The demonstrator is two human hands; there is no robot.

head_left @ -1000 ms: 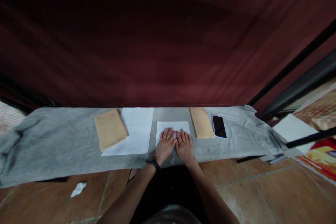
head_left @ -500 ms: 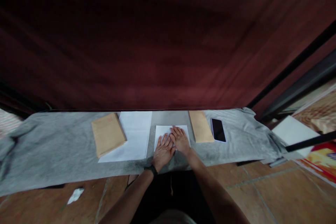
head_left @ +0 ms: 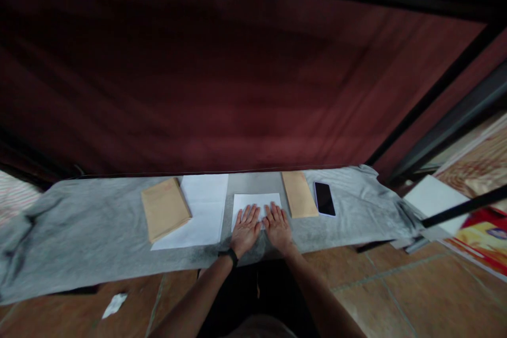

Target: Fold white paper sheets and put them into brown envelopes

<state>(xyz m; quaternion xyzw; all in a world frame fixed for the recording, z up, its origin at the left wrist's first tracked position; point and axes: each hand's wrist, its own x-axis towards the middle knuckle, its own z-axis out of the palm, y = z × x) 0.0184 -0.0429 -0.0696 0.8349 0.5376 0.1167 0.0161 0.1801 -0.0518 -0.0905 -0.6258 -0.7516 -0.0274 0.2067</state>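
1. My left hand (head_left: pixel 245 229) lies flat, fingers slightly spread, gripping nothing; it touches the small white sheet (head_left: pixel 253 199) beneath my fingers.
2. My right hand (head_left: pixel 278 228) likewise: open, palm down on the sheet, thumbs close together.
3. Risk (judgement): uneven pressure could skew or crease the sheet.
4. Just right of my right hand: brown envelope (head_left: pixel 300 194), then phone (head_left: pixel 325 199).
5. Left of my left hand: larger white paper (head_left: pixel 206 211), partly under a brown packet (head_left: pixel 166 208).

A grey cloth (head_left: pixel 99 232) bears large paper (head_left: pixel 208 206), small paper (head_left: pixel 255 199), brown envelopes (head_left: pixel 300 195) and a phone (head_left: pixel 325 199).
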